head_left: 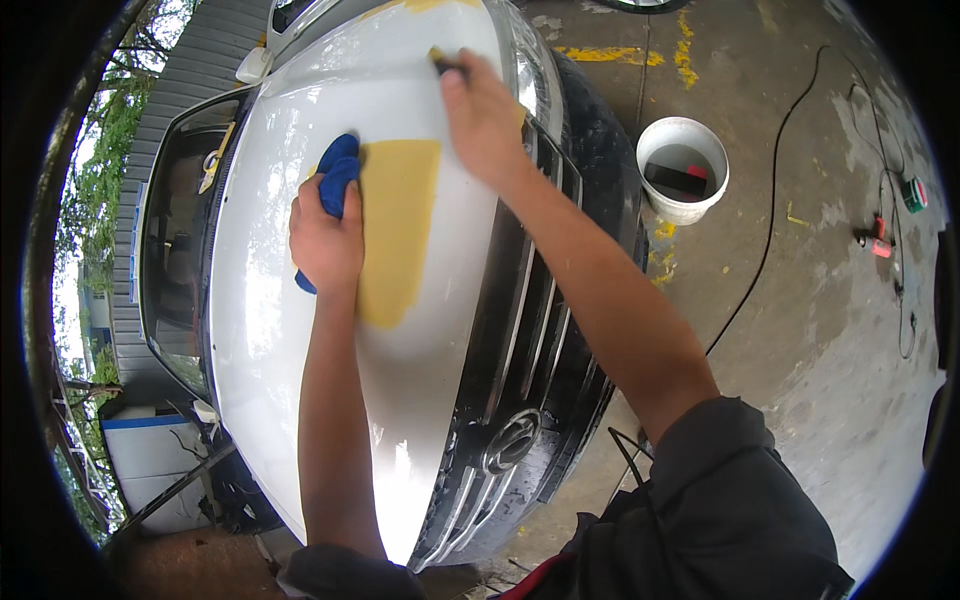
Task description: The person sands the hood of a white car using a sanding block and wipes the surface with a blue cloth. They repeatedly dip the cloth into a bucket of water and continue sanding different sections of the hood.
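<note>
A white car hood (260, 290) fills the middle, with a matte yellow patch (395, 230) on it and more yellow at its top edge. My left hand (325, 240) grips a folded blue cloth (338, 170), pressed on the hood at the patch's left side. My right hand (485, 125), blurred, is closed on a small dark object with some yellow (440, 62) on the hood, above and right of the patch. Below my right forearm are the black and chrome grille (500, 380) and an emblem.
A white bucket (681, 210) with liquid and dark and red items stands on the concrete floor (830, 300) at right, beside a long black cable (768, 230), a red tool (878, 247) and a green item (913, 195). The windscreen (175, 245) and a corrugated wall are at left.
</note>
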